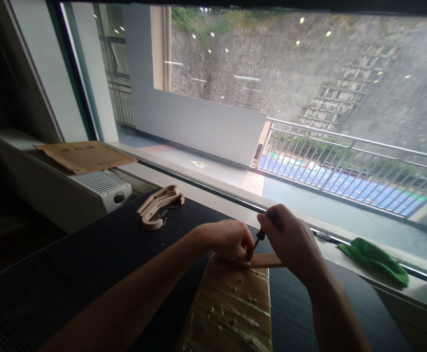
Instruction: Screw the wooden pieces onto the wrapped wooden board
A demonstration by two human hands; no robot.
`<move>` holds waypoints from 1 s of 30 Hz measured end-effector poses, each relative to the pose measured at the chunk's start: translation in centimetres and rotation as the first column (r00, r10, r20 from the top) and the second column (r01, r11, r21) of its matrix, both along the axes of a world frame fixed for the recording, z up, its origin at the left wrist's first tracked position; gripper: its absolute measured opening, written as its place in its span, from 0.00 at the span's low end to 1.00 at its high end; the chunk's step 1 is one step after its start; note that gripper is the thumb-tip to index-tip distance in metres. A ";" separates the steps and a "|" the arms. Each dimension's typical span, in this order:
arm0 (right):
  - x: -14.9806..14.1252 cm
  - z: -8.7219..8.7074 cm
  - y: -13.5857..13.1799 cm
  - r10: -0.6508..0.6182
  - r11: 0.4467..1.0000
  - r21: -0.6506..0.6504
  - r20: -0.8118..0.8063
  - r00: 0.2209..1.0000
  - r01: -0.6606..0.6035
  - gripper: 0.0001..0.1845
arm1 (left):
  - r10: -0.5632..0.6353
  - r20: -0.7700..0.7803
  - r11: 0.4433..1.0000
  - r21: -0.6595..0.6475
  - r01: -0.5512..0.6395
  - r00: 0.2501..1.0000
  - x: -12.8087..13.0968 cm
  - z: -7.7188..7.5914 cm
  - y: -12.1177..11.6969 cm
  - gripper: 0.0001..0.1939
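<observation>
My right hand (290,239) is wrapped round the dark handle of a screwdriver (260,236), whose shaft slants down to the left. Its tip meets a pale wooden strip (266,260) right beside the fingertips of my left hand (228,239). Those fingers are curled and closed on the strip's left part, which they cover; whether a screw sits between them is hidden. Under the strip is a long block wrapped in clear and brownish tape (235,308), its surface wrinkled and dotted with small bits.
Curved wooden hook-shaped pieces (161,203) lie on the dark table (107,264), with several screws (164,213) beside them. A brown paper envelope (87,155) rests on a white heater (103,188) at left. A green cloth (374,261) lies on the sill under the window.
</observation>
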State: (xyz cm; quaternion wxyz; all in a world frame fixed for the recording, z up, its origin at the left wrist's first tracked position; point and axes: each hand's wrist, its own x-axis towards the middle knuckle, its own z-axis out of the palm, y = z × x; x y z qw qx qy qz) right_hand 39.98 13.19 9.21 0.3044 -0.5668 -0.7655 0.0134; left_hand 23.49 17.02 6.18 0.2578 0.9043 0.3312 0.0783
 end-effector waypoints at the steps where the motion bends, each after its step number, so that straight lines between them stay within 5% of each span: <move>1: 0.0 0.0 0.0 -0.019 1.000 0.001 0.009 1.000 0.019 0.15 | 0.002 -0.003 1.000 -0.002 -0.002 1.000 0.0 0.0 0.0 0.10; 10: 0.3 0.1 -0.2 0.107 0.994 0.008 -0.019 0.994 -0.107 0.11 | -0.007 -0.004 1.000 -0.003 0.007 1.000 0.0 0.1 0.0 0.10; 18: 0.4 -0.3 0.2 0.013 1.000 0.013 0.046 0.999 -0.014 0.15 | 0.006 -0.014 1.000 0.001 -0.006 1.000 0.0 0.1 -0.1 0.10; 26: 0.3 0.1 -0.4 0.172 0.985 -0.008 0.023 0.985 -0.172 0.09 | -0.018 0.026 1.000 0.009 0.018 0.999 0.0 -0.4 0.2 0.09; 30: 0.1 -0.1 -0.1 0.147 0.989 -0.028 0.032 0.989 -0.146 0.10 | -0.016 0.023 1.000 0.017 0.015 1.000 0.0 -0.4 0.1 0.10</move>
